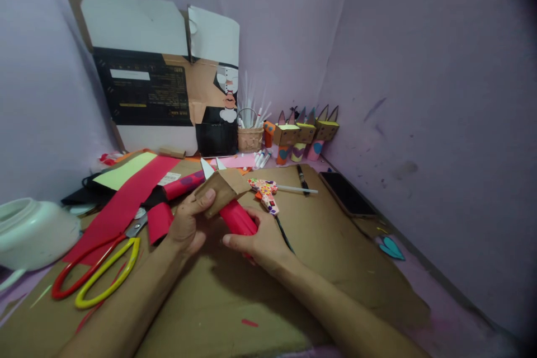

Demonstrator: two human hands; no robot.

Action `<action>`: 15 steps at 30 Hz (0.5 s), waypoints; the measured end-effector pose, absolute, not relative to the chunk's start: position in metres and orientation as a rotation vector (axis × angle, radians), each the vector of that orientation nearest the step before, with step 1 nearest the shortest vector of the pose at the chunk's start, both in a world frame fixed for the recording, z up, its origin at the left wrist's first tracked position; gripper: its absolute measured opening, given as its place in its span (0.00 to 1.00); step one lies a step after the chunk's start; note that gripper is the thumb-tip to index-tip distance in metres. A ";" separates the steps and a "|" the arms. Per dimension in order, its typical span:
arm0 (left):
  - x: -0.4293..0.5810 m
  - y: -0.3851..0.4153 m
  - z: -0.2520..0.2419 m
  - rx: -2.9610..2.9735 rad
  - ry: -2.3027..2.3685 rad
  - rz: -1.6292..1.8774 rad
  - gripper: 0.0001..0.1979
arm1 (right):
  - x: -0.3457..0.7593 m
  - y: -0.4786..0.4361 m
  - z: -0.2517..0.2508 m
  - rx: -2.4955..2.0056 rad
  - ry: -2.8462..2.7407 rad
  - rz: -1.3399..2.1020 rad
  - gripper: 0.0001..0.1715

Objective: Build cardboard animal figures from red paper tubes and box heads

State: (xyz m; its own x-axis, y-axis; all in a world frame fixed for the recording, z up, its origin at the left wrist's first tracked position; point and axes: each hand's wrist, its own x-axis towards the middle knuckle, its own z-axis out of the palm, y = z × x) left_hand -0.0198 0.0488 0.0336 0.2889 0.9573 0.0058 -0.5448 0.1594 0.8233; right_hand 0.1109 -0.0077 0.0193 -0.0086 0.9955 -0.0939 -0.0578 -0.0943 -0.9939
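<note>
My left hand (187,224) pinches a folded brown paper head with two white ear tips (222,185), thumb on its front. My right hand (257,239) is wrapped around a red paper tube (237,218) that the brown head sits on top of. Both hands hold this paper figure just above a brown cardboard sheet (327,246) at the middle of the view. A patterned glue gun (265,190) lies just beyond my right hand, its black cord running under it.
Scissors with red and yellow handles (97,268) lie at left on red paper (126,201). A white jar (31,232) sits far left. Finished paper figures (306,133), a small basket of pens (250,137) and a printed box (159,95) stand at the back. A dark phone (347,193) lies right.
</note>
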 end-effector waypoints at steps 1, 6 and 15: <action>-0.020 0.048 0.034 0.838 0.604 1.175 0.19 | 0.111 -0.008 0.019 -1.238 -1.130 1.307 0.22; -0.021 0.048 0.033 0.846 0.592 1.162 0.19 | 0.110 -0.007 0.019 -1.265 -1.128 1.322 0.24; -0.019 0.046 0.035 0.868 0.587 1.136 0.24 | 0.111 -0.006 0.015 -1.226 -1.111 1.305 0.24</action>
State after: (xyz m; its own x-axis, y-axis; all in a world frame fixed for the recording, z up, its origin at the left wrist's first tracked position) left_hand -0.0190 0.0463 0.0351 0.3324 0.9429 0.0230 -0.5268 0.1654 0.8338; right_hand 0.1107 -0.0060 0.0149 0.0007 0.9959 -0.0909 -0.0693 -0.0907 -0.9935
